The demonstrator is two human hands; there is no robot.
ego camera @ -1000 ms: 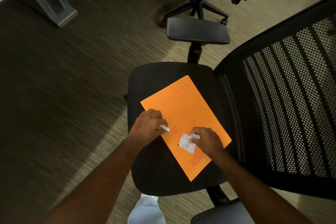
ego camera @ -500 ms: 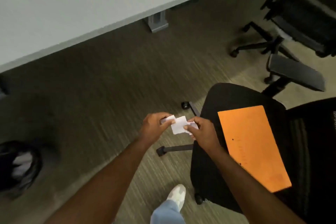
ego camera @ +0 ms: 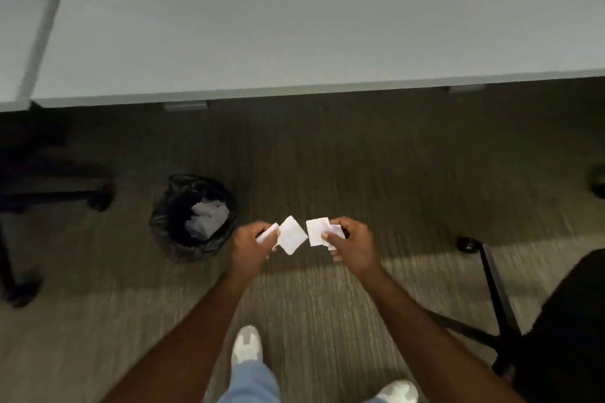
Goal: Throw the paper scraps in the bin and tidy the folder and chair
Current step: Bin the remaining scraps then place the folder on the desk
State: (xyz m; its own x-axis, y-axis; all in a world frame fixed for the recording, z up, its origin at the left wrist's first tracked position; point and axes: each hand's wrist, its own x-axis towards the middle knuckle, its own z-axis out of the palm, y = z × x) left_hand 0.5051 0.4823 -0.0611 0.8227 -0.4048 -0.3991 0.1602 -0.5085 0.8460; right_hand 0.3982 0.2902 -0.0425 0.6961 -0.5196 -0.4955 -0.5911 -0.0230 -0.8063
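Head: bin left of scraps

grey desk above | carpet | white shoes below

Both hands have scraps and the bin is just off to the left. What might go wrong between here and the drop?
1. The left hand and right hand pinch loose paper scraps over carpet, short of the bin; releasing now would likely scatter them on the floor.
2. The bin's opening is small and already holds crumpled paper, so light scraps may drift past its rim.
3. A chair base sits near the feet, a possible trip point.
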